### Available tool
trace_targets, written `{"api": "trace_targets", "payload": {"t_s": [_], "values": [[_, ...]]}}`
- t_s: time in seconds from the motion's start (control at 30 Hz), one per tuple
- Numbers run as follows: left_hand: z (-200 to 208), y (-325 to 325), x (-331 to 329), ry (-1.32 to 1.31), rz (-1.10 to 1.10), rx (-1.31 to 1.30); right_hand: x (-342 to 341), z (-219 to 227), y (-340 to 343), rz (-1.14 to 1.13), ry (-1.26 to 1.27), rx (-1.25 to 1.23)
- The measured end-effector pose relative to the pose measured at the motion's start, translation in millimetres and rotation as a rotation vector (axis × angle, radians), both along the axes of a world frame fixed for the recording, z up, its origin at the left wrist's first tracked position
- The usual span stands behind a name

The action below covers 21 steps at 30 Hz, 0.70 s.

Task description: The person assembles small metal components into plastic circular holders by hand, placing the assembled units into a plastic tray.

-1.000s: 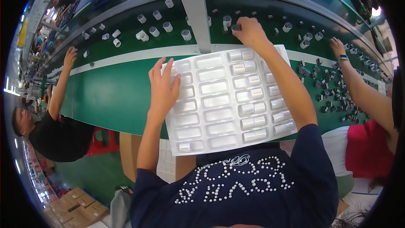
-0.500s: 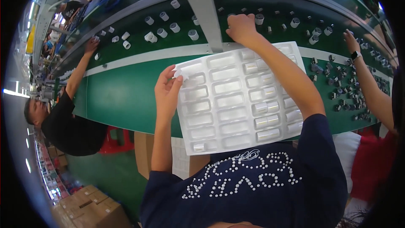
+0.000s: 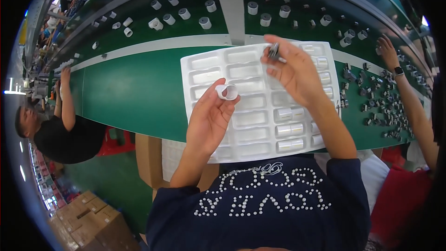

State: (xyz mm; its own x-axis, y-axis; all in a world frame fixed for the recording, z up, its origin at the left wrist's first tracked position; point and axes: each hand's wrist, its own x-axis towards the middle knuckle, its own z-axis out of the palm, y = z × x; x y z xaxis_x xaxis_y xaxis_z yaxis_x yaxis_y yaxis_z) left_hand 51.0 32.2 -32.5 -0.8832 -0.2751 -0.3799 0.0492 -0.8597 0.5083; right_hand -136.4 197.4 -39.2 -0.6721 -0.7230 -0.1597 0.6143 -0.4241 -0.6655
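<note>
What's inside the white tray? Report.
White cylinders lie in the white tray, toward its right side. The left hand and right hand hide parts of it; anything there cannot be seen.

The tray (image 3: 250, 120) is plain white, like the ring (image 3: 231, 92) above its middle; the white cylinders (image 3: 289, 130) in its right-hand columns carry faint yellowish lines. Over the tray's upper right, the small part (image 3: 274, 50) is dark grey and silver. The counter (image 3: 125, 97) beneath the tray is green. Below the tray, a navy shirt (image 3: 260, 227) bears silvery-white bead lettering. Left of the tray, a stool (image 3: 117, 144) is bright red.
</note>
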Motion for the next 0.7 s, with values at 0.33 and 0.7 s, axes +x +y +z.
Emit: {"api": "trace_targets", "payload": {"t_s": [0.33,0.7], "values": [[2.5,35.2,-6.4,0.034,-0.017,-0.141,38.8,17.1,16.2,-0.066,1.202,0.338],[3.7,50.1,-16.5,-0.011,-0.054,-0.255,24.9,11.1,20.1,-0.179,1.524,0.193]]}}
